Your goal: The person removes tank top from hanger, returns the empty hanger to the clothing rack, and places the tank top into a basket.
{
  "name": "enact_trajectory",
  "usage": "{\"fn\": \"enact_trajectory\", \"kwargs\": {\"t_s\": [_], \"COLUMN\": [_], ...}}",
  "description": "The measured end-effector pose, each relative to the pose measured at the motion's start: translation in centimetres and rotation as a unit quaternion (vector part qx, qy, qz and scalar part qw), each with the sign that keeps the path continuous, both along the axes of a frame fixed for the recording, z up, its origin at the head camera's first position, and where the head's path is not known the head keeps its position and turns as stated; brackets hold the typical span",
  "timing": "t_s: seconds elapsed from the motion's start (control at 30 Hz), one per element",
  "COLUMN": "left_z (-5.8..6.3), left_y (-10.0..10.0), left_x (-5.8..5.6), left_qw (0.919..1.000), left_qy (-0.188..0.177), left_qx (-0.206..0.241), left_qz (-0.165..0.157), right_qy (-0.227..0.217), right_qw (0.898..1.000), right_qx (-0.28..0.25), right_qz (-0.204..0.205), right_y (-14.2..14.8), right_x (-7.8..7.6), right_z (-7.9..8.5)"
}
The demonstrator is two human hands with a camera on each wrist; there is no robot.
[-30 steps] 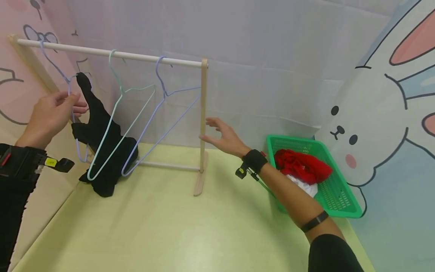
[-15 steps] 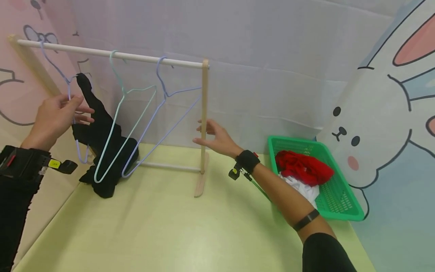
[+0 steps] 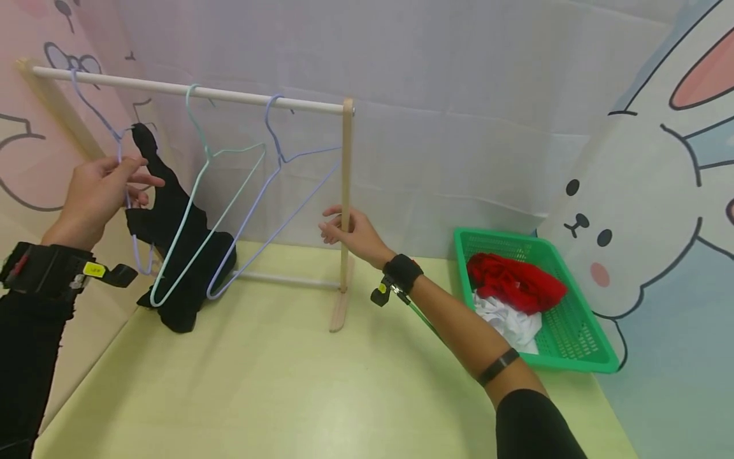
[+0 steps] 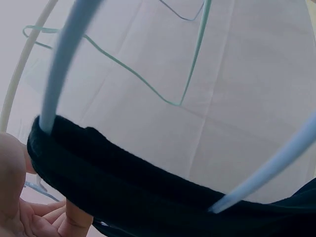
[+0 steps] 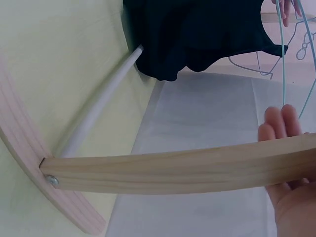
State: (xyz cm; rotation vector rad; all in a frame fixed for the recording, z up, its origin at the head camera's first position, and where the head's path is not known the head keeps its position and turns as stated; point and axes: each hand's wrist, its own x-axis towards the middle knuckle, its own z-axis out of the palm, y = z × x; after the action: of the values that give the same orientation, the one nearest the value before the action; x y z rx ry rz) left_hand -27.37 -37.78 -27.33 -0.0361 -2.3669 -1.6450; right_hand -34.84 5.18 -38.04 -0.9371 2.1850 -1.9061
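Note:
A black garment (image 3: 186, 255) with a narrow strap droops from the far-left lavender hanger (image 3: 99, 111) on a clothes rack. In the left wrist view, the hanger's wire passes into the opening of the black cloth (image 4: 123, 177). My left hand (image 3: 100, 197) is at this hanger, thumb and fingers apart and reaching past its wire beside the strap. My right hand (image 3: 361, 239) curls round the rack's right wooden post (image 3: 346, 166). In the right wrist view, the fingers (image 5: 281, 121) show beyond the post.
A mint hanger (image 3: 201, 172) and another lavender hanger (image 3: 266, 178) hang bare from the white rail (image 3: 241, 97). On the right, a green basket (image 3: 573, 319) holds red cloth (image 3: 516, 280) and white cloth (image 3: 507, 322). The rack stands on a pale yellow table (image 3: 275, 389) against a wall sheet.
My right hand has moved left onto the post and its fingers have curled round it. My left hand has shifted slightly right past the hanger wire, fingers spread more.

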Motion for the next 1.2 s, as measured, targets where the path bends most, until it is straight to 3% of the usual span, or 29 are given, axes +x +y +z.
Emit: {"fn": "enact_trajectory", "kwargs": {"t_s": [0.23,0.5,0.73,1.0,1.2], "left_z": [0.6,1.2,1.1,1.1,1.3], "left_y": [0.4,1.0,1.4,1.3,0.9], "left_x": [-0.6,-0.7,-0.6,-0.4,-0.2], "left_qw": [0.9997,0.999,0.9967,0.9898,0.9866], "left_qy": [0.013,0.001,0.026,0.024,0.014], "left_qx": [0.008,0.012,0.033,-0.076,-0.118], "left_qz": [0.017,0.044,0.07,0.118,0.112], "right_qy": [0.01,0.022,0.035,0.024,0.022], "right_qw": [1.0,1.0,0.999,0.999,0.999], "right_qx": [0.002,0.017,0.036,0.036,0.025], "right_qz": [0.002,0.008,0.005,0.008,0.013], "right_y": [0.0,-0.2,0.0,0.0,0.0], "right_x": [-0.1,-0.3,-0.5,-0.5,-0.5], "right_z": [-0.2,-0.7,-0.9,-1.3,-1.3]}}
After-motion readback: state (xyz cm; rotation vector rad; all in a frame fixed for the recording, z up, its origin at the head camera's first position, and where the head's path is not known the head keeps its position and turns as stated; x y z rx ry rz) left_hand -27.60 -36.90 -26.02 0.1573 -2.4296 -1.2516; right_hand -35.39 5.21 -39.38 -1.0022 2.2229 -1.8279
